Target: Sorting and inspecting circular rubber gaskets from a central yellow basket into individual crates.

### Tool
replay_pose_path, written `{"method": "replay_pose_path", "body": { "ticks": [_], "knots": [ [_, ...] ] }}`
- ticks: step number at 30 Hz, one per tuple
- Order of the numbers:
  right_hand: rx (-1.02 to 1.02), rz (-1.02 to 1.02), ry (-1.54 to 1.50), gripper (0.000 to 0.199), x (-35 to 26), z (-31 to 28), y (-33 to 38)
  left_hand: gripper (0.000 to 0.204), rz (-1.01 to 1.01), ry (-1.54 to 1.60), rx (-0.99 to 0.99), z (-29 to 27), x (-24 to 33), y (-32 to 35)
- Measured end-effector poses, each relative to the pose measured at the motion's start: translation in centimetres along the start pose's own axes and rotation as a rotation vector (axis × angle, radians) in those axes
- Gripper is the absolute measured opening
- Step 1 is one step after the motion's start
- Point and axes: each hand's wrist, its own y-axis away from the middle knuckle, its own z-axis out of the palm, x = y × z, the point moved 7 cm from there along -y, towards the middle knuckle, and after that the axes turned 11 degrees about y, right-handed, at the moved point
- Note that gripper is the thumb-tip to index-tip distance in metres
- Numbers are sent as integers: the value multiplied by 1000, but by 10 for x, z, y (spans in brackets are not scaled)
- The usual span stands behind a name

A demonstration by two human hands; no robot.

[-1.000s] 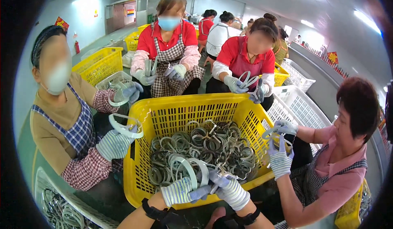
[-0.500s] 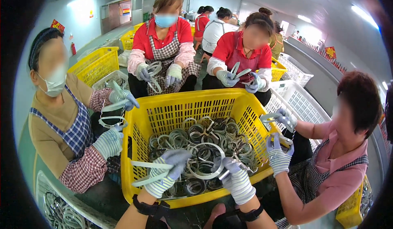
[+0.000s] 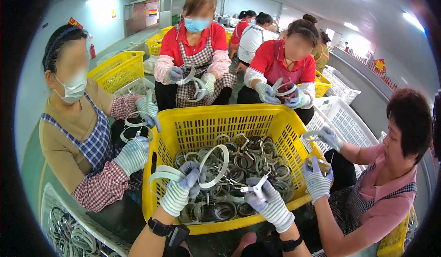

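Gloved in striped white and lilac, my left hand [image 3: 181, 188] is closed on several flat metal rings over the near left of the yellow basket. One large ring [image 3: 215, 167] stands tilted up beside the fingers. More pale rings [image 3: 165, 174] stick out past the hand's left side. My right hand [image 3: 272, 206], in a matching glove, grips a small forked metal piece [image 3: 255, 188] above the basket's near right. A gap separates this piece from the large ring. Below both hands lies a tangle of metal rings and fittings [image 3: 234, 211].
The yellow basket [image 3: 220, 112] has raised, slotted walls around the pile. Co-workers sit on its left, far and right sides, their gloved hands [image 3: 132, 156] holding rings near the rim. A white crate of metal parts [image 3: 48, 195] stands at lower left; more white crates [image 3: 342, 119] are at right.
The large ring has tilted upright and moved left with my left hand. My right hand has drawn away from it, holding the forked piece. The whole view has shifted slightly.
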Motion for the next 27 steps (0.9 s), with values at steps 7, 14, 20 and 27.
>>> {"method": "replay_pose_path", "body": {
  "ticks": [7, 14, 20, 27],
  "knots": [
    [-107, -438, 759, 36, -28, 16, -4, 29, 6, 3, -3, -6, 10, 7],
    [-111, -150, 763, 32, -3, 0, -6, 26, -62, -507, -110, 21, 10, 14],
    [21, -75, 648, 34, -6, -17, -6, 33, 182, -857, -212, 20, 11, 14],
    [87, -46, 577, 32, 7, -16, -3, 56, 198, -744, -336, 42, -14, 19]
  ]
}}
